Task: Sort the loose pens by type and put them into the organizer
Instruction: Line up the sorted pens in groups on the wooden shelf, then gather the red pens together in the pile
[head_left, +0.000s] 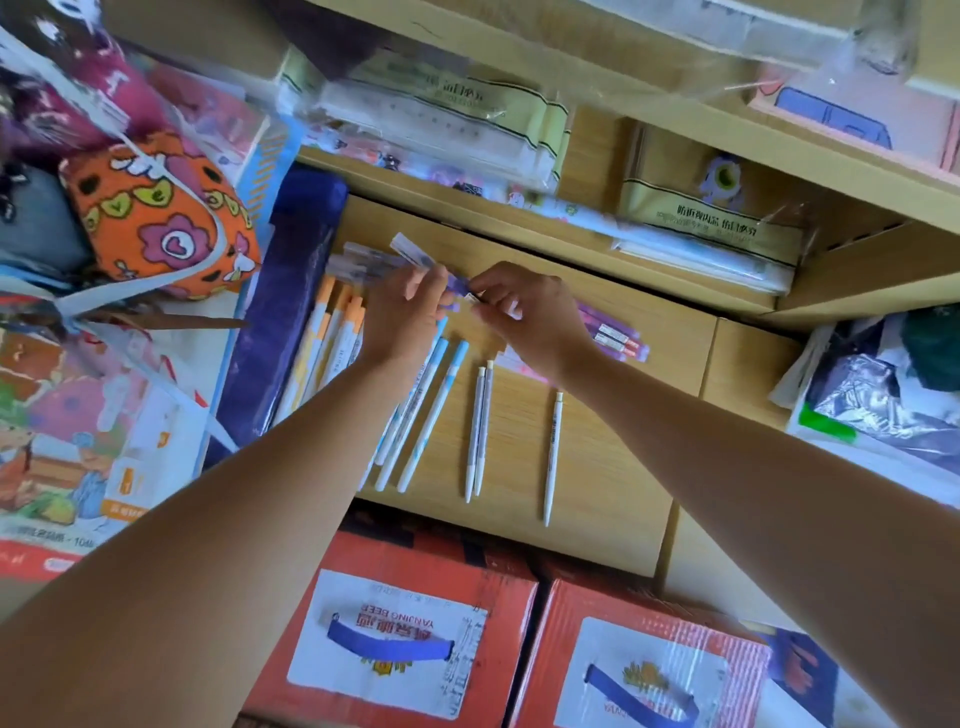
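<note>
The left hand (410, 312) and right hand (524, 317) both pinch one pen (415, 254) in curled fingertips, its clear end pointing up and left, just above the desk (597, 467). Below the wrists lie rows: orange pens (340, 317), blue pens (439, 400), a grey pair (475, 431) and one white pen (553, 452). A dropped forearm could sweep the blue row askew and mix the types. A pen that slips could roll onto the red boxes (415, 571). I cannot tell which thing is the organizer.

The red box (511, 618) bears an upside-down label (387, 642) reading "YANJING BEER"; Chinese print on the shelf packet (711, 226) is unreadable.
</note>
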